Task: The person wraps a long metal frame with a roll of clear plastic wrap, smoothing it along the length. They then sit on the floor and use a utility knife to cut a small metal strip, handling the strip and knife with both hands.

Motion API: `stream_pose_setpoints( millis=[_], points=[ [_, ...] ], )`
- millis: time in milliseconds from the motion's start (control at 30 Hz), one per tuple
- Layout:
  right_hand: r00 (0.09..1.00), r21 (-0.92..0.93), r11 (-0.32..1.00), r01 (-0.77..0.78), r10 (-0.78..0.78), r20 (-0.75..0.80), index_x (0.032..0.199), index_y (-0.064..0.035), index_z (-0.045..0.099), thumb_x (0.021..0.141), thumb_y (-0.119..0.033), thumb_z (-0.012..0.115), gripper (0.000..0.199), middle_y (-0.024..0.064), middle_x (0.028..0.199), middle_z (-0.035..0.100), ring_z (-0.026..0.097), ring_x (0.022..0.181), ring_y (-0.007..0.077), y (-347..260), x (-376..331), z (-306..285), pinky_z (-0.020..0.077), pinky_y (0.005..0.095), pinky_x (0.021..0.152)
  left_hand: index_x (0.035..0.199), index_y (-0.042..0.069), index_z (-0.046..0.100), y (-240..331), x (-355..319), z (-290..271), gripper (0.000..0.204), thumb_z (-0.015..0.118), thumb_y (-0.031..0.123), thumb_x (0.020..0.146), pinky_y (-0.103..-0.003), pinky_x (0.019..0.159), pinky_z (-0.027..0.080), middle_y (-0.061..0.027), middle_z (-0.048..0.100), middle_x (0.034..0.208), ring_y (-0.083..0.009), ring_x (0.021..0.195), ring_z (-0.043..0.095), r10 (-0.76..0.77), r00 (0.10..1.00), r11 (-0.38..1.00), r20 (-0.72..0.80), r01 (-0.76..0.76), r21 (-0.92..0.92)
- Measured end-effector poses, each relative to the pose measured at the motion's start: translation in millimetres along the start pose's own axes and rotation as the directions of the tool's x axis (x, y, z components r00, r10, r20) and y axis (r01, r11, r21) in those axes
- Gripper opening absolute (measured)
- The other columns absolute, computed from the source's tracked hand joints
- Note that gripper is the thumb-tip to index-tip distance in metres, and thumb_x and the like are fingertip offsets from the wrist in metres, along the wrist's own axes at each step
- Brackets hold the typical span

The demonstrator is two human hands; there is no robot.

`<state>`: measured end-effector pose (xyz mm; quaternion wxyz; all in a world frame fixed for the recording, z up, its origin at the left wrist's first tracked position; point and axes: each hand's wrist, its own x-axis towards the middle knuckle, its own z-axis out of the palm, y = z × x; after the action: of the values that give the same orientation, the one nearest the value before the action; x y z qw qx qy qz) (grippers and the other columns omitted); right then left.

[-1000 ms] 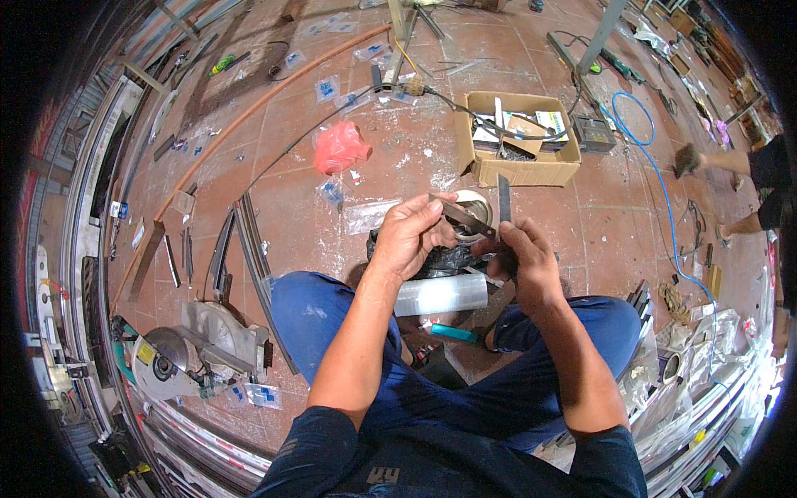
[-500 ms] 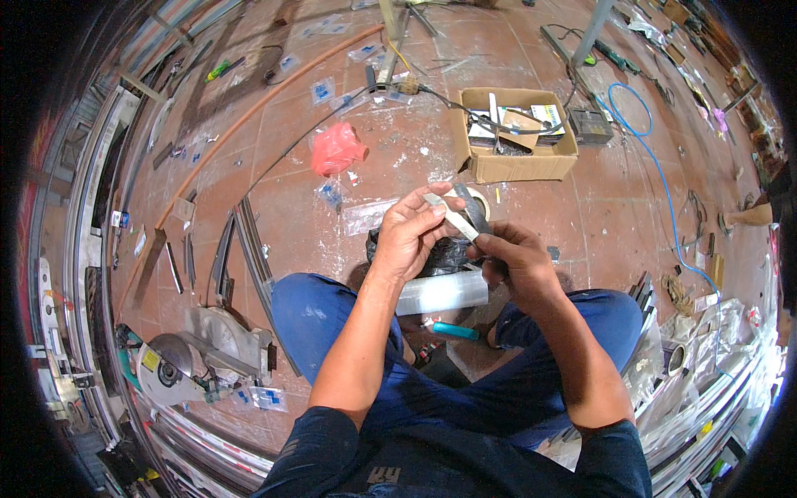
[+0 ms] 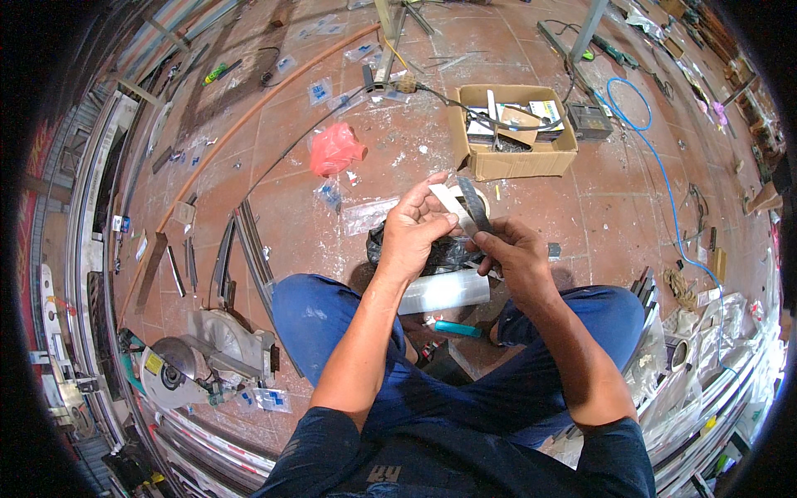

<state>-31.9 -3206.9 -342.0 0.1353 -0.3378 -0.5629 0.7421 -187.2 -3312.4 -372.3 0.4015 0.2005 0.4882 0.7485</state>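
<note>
Above my lap, my left hand [image 3: 415,232] pinches a flat white strip [image 3: 446,199] between thumb and fingers. My right hand [image 3: 516,256] grips the lower end of a dark grey strip [image 3: 474,202] that slants up beside the white one. The two strips come together near my right thumb; whether they are joined there cannot be made out. Behind them shows part of a pale roll of tape [image 3: 485,202]. Below my hands lie a black plastic bag [image 3: 446,256], a clear shiny roll [image 3: 446,292] and a teal cutter-like tool [image 3: 457,329].
An open cardboard box [image 3: 521,163] of small packages stands ahead, with a dark case [image 3: 590,122] beside it. A red plastic bag [image 3: 335,149] lies left of it. On the left sits a mitre saw [image 3: 178,365]. A blue hose [image 3: 657,178] curves along the right, near long metal profiles [image 3: 697,440].
The white strip has tilted more upright and now lies nearer the dark strip. My left fingers have shifted slightly along it; the right hand stays nearly in place.
</note>
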Motion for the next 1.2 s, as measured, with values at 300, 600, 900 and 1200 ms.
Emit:
stream_pose_setpoints(
  millis=[300,600,900,1200],
  points=[
    [0.997,-0.011,0.997,-0.074,0.074,0.018,0.108,0.0011,0.067,0.099,-0.023,0.069,0.026,0.0121,0.089,0.076,0.064,0.061,0.0110,-5,-2,2,0.0443,0.0229,0.053,0.149,0.001,0.050,3,-1,-2,0.061,0.067,-0.005,0.090,-0.030,0.080,0.060,-0.0124,0.073,0.115,-0.0173,0.096,0.072,-0.011,1.000,1.000,0.017,0.010,0.023],
    [0.990,0.003,0.992,-0.127,0.127,0.060,0.105,-0.0026,0.066,0.100,-0.028,0.067,0.026,0.0099,0.085,0.076,0.064,0.059,0.0100,-6,-1,2,0.0424,0.0226,0.051,0.145,0.000,0.053,5,-1,-3,0.058,0.067,-0.004,0.089,-0.029,0.074,0.060,-0.0135,0.073,0.112,-0.0171,0.090,0.072,-0.053,0.999,0.998,0.009,0.053,0.020],
    [0.959,0.069,0.961,-0.269,0.260,0.116,0.104,-0.0061,0.066,0.102,-0.030,0.063,0.024,0.0036,0.076,0.070,0.060,0.056,0.0111,-5,2,-4,0.0426,0.0237,0.052,0.144,0.001,0.054,8,-2,-3,0.056,0.067,-0.003,0.091,-0.030,0.075,0.061,-0.0131,0.073,0.111,-0.0179,0.089,0.072,-0.077,0.996,0.996,0.054,0.079,-0.036],
    [0.943,0.230,0.917,-0.327,0.300,0.145,0.098,-0.0062,0.065,0.103,-0.030,0.062,0.024,0.0035,0.073,0.064,0.057,0.056,0.0136,-4,1,-6,0.0435,0.0269,0.052,0.133,0.001,0.056,3,-1,-4,0.046,0.073,-0.001,0.091,-0.031,0.074,0.062,-0.0119,0.072,0.103,-0.0195,0.089,0.073,-0.052,0.997,0.992,0.061,0.059,-0.113]
  ],
)
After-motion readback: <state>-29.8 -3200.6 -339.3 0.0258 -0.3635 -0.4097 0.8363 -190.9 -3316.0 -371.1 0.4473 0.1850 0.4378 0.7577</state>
